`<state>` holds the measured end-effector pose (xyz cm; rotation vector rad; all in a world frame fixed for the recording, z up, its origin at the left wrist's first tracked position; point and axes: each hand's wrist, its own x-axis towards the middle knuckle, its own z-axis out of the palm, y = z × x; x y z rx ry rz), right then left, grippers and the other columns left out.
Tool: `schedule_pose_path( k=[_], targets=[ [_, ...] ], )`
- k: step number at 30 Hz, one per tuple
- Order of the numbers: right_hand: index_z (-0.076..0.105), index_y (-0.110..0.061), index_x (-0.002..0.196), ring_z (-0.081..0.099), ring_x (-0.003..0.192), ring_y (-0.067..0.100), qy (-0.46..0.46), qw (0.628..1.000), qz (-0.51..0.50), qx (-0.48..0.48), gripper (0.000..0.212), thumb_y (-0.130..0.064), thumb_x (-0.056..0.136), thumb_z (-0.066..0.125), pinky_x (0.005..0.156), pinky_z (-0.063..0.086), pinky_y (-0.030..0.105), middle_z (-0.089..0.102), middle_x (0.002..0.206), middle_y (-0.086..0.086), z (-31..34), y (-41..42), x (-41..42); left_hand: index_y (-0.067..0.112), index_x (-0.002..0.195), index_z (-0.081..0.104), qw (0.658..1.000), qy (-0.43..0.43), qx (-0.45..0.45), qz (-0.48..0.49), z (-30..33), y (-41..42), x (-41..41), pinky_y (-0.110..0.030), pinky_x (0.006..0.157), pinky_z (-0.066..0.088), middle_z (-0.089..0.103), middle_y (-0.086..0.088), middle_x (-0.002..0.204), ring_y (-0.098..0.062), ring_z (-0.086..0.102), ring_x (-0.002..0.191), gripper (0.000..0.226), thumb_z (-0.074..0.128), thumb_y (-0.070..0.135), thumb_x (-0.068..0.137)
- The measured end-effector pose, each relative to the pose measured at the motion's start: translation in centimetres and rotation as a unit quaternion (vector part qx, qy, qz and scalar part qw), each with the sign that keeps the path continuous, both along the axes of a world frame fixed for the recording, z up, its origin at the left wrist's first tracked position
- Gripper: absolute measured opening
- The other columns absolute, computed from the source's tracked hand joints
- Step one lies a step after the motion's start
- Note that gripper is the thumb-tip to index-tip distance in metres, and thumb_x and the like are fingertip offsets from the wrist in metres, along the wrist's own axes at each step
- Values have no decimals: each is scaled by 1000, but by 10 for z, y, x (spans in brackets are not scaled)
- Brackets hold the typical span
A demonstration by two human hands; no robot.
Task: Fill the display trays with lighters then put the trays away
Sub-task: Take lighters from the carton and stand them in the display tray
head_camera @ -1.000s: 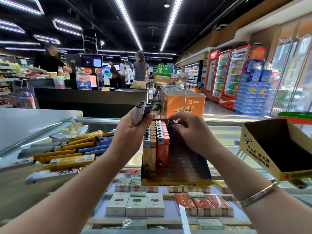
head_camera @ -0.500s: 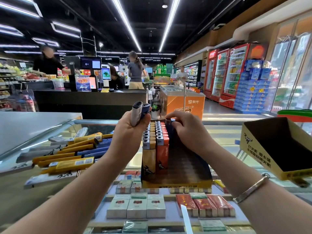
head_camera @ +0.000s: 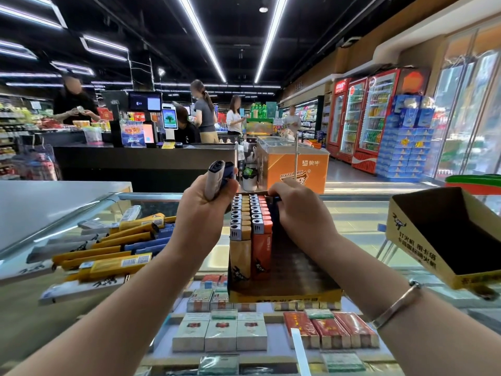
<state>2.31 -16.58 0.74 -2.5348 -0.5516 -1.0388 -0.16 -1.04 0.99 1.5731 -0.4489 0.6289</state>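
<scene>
On the glass counter (head_camera: pixel 352 226) stands a display tray (head_camera: pixel 284 291), lighters (head_camera: pixel 250 221) filling its left rows. Left hand (head_camera: pixel 202 213) grips spare lighters (head_camera: pixel 217 179); right hand (head_camera: pixel 301 210) apparently pinches a dark lighter (head_camera: pixel 275 202) at the far end.

Glossy plastic lighters (head_camera: pixel 250 226) with shiny metal caps stand in a matt cardboard tray (head_camera: pixel 284 295). A second matt cardboard tray (head_camera: pixel 406 240) sits on the smooth, reflective glass counter (head_camera: pixel 352 221). A polished metal bangle (head_camera: pixel 395 305) circles one wrist.
</scene>
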Motion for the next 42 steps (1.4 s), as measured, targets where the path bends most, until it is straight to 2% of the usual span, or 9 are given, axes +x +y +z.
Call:
schedule_pose_path(
  k=[5,8,13,17,21,27,35,39,42],
  targets=[
    [64,-3,99,59,89,23,14,1000,16,15,16,-3,88,52,73,48,27,62,100,8,2,-2,-1,30,90,60,999,-35,-38,7,4,4,0,-5,56,44,56,0,76,6,55,63,20,52,12,92],
    [64,-4,109,57,94,22,28,999,25,28,24,-2,89,50,80,49,29,62,103,8,1,-6,-3,28,90,60,997,-51,-60,10,8,9,0,-10,57,48,56,0,75,4,54,62,15,54,14,90],
    [65,-8,109,54,78,-3,10,985,68,159,22,-4,89,55,66,39,1,67,93,-1,7,-9,-14,23,80,57,993,-25,-114,8,16,20,0,-13,54,48,67,8,67,-5,62,66,19,62,39,71],
    [65,-16,97,60,65,10,63,937,206,274,13,-15,84,65,58,47,12,65,75,5,20,1,-31,19,82,57,990,29,-122,-66,17,17,-5,-13,50,47,72,6,74,-6,66,67,28,63,42,67],
    [60,-24,96,62,62,12,91,913,286,275,22,-17,78,69,58,53,20,67,73,4,23,16,-45,16,84,60,991,26,-84,-102,12,7,-8,-19,58,53,72,2,75,-11,68,71,29,63,40,69],
    [55,-20,85,65,59,9,68,892,291,340,25,3,81,63,53,51,18,66,80,1,26,8,-42,13,88,58,992,23,-76,-101,11,0,-10,-18,55,52,69,3,68,-10,65,61,32,52,42,76],
    [62,-24,80,53,53,6,10,897,145,416,28,3,83,62,50,48,23,58,69,-6,30,-25,-20,15,97,43,994,25,-97,-41,14,8,-9,-16,37,31,42,5,54,-6,35,43,49,31,59,82],
    [58,-16,94,57,71,19,37,935,100,338,19,-4,82,66,66,49,33,61,81,3,23,-30,-9,16,101,46,993,43,-99,-46,13,8,-7,-16,38,29,41,5,56,-5,33,44,52,23,61,86],
    [61,-18,95,58,71,12,68,960,109,250,18,-4,83,64,60,45,20,60,80,-3,15,-27,-7,17,97,50,993,67,-77,-53,11,7,-6,-15,40,31,40,4,61,-4,34,46,42,27,53,93]
  ],
)
